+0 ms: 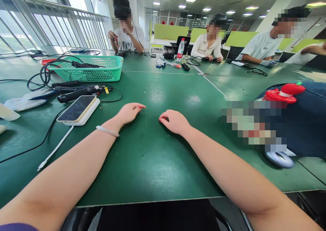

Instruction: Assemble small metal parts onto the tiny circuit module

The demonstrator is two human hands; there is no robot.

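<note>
My left hand (129,112) rests on the green table (147,163) with its fingers stretched toward the right and nothing in them. A pale bangle (107,131) circles that wrist. Across a short gap, my right hand (174,121) lies on the table with its fingers curled in toward the thumb, holding nothing visible. Nearest to my left hand is a phone (77,108) on a white block (88,113), with a white cable (56,148) beside it.
Black tools (78,93) and a green basket (95,70) with cables stand at the left, near a glove (28,101). On the right are a dark bag (303,122), a red-topped item (282,93) and a grey ring-shaped object (279,159). Several people sit beyond, near a bottle (180,50).
</note>
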